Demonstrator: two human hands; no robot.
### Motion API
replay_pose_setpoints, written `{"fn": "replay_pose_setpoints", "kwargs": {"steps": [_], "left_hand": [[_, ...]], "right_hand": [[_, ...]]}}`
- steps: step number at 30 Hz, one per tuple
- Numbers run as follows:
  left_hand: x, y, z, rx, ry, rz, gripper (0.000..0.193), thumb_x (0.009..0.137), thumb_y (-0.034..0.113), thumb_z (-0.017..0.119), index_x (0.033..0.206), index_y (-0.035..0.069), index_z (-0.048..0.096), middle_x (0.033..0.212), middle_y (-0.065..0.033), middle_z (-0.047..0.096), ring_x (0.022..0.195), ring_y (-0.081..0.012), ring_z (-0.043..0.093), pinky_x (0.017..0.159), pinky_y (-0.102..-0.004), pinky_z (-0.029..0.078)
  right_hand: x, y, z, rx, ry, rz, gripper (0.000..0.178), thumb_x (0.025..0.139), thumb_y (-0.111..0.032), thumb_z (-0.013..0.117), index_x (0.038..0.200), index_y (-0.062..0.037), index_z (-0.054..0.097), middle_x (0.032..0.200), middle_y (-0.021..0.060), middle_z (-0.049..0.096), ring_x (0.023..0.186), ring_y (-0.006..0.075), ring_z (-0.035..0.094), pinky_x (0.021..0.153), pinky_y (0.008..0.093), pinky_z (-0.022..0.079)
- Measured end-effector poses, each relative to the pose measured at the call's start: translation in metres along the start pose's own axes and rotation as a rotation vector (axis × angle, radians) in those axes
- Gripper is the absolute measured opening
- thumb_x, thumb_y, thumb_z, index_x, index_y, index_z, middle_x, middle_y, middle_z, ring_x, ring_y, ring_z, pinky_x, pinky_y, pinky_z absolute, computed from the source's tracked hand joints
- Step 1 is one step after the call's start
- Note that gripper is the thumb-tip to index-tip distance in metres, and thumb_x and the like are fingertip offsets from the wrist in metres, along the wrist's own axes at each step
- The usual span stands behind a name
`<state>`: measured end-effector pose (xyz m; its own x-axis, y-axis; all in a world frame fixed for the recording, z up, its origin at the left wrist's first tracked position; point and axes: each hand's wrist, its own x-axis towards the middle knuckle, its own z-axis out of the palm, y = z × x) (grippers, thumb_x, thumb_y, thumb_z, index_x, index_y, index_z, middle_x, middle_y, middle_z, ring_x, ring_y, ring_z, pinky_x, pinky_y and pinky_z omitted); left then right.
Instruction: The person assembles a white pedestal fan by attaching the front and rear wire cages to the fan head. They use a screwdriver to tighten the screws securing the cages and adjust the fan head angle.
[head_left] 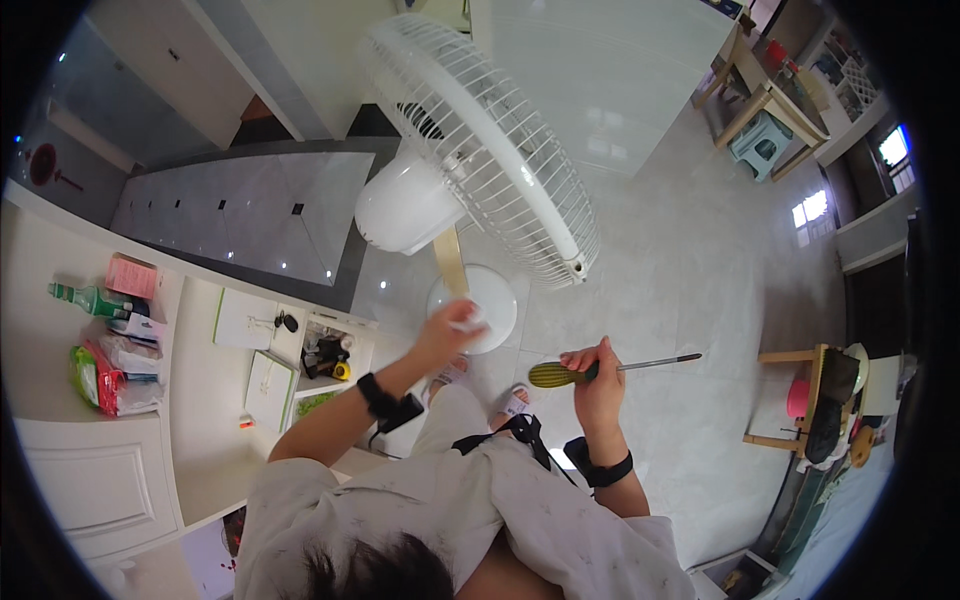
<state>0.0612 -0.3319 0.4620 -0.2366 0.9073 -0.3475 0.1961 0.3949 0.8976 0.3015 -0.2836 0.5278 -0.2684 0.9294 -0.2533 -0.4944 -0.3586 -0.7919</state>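
A white standing fan (408,198) rises in front of me, its wire cage tilted to the right. Below its head a cream pole runs down to a round white base (497,300) on the floor. My left hand (447,338) overlaps the base and the lower end of the pole in the picture; motion smears its fingers, so I cannot say whether it touches the fan or holds anything. In my right hand (598,390) is a screwdriver (550,375) with a fat yellow-green and dark striped handle. Its long metal shaft points right, away from the fan.
White shelving (190,440) stands on my left, with a green bottle (95,298), packets and small black items. At the far right, a wooden table has a blue-grey plastic stool (762,145) under it. A small wooden stand (785,442) with bags is nearer on the right.
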Motion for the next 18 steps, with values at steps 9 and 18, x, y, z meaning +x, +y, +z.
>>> {"fn": "replay_pose_setpoints", "kwargs": {"steps": [9, 18], "left_hand": [[0.168, -0.047, -0.007, 0.087, 0.769, 0.312, 0.054, 0.064, 0.028, 0.079, 0.105, 0.0, 0.057, 0.101, -0.0135, 0.061, 0.09, -0.0281, 0.058, 0.083, -0.0372, 0.045], [0.169, -0.056, -0.022, 0.24, 0.726, 0.188, 0.024, 0.066, 0.016, 0.068, 0.085, 0.004, 0.063, 0.085, -0.0065, 0.065, 0.079, -0.0266, 0.06, 0.075, -0.0374, 0.046]], "right_hand": [[-0.027, 0.032, -0.037, -0.209, 0.32, -0.075, 0.04, 0.096, -0.021, 0.043, 0.06, -0.0033, 0.045, 0.058, 0.009, 0.051, 0.061, 0.0207, 0.054, 0.067, 0.0346, 0.046], [-0.068, 0.049, -0.049, -0.31, 0.37, -0.07, 0.041, 0.096, -0.02, 0.043, 0.058, -0.0034, 0.044, 0.057, 0.008, 0.051, 0.061, 0.019, 0.054, 0.067, 0.0335, 0.046]]}}
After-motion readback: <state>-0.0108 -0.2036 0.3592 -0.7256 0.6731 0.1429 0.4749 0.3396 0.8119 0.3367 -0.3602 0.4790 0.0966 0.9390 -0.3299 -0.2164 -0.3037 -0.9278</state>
